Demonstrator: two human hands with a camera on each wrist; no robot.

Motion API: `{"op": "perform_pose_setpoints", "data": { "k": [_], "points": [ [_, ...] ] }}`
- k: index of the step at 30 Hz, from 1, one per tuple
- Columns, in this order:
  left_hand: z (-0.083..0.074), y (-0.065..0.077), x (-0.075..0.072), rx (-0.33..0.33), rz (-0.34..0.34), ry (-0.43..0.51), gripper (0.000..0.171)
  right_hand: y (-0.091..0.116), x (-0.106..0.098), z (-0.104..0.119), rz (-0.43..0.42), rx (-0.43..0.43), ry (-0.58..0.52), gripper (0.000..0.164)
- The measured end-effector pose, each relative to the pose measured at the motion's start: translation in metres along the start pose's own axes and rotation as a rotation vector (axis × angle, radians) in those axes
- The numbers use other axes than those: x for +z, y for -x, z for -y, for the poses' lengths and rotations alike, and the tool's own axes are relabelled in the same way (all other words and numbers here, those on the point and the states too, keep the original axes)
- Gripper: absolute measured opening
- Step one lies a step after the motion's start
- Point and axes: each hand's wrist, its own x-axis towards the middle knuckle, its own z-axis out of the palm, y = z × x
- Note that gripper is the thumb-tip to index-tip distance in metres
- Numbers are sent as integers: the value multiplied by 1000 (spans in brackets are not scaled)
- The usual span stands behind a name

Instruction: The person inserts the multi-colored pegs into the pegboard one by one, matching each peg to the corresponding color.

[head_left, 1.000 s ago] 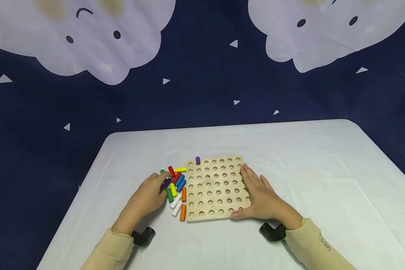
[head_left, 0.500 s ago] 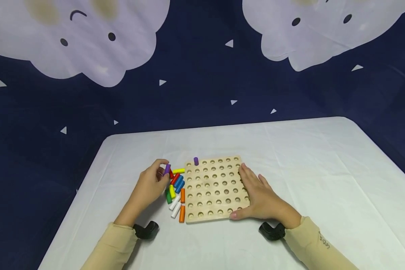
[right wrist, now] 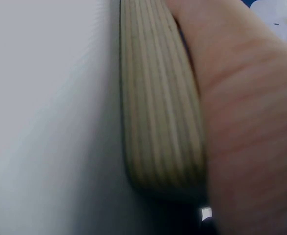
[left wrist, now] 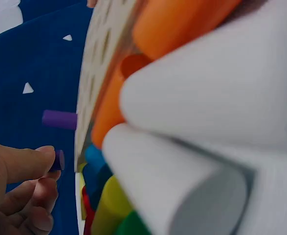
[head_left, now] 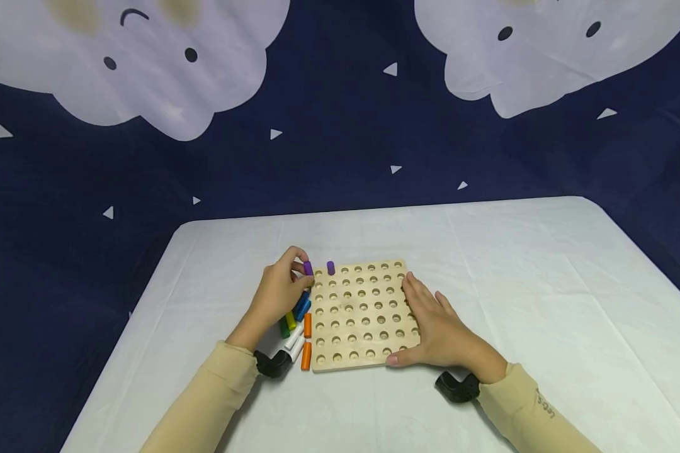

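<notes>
Left hand [head_left: 277, 290] pinches a purple cylindrical peg [head_left: 308, 268], probably wood, just by the far-left corner of the pale wooden holed board [head_left: 344, 348], right hand [head_left: 441, 331] spread along its right side; peg should be light, stiff, slightly slick: hold upper sides.

Studio-like spot; cloud-printed backdrop [head_left: 340, 107] behind white table [head_left: 521, 277].

small dark lettering [head_left: 545, 404], apparently "Let's", on the beige right sleeve [head_left: 521, 410], near the cuff [head_left: 500, 390]
</notes>
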Motion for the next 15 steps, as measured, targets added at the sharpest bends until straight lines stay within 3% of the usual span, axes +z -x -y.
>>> {"op": "perform_pose_setpoints", "data": {
  "k": [15],
  "points": [
    [-7,-9,17,109,-38,-170,21,1,0,0,3,-1,2,147]
  ]
}}
